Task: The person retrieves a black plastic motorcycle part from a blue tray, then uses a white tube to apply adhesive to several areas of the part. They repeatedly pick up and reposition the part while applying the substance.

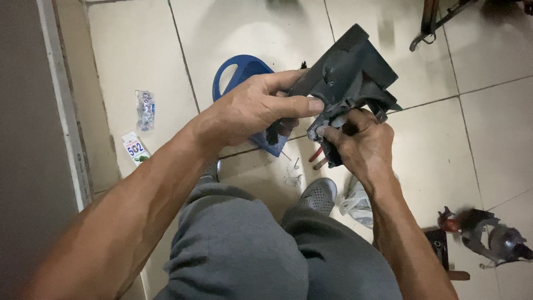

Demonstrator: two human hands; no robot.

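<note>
The left hand [252,108] clamped the dark plastic housing [350,75] in a firm grip above the tiled floor [488,144] while the right hand [358,141] pinched its lower edge (fingertips tight), so steady bracing and small, careful pressure looked wisest.

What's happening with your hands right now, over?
Left hand grips dark grey plastic housing. Right hand pinches its lower edge. Blue plastic stool below on tiled floor, nothing blocking.
</note>
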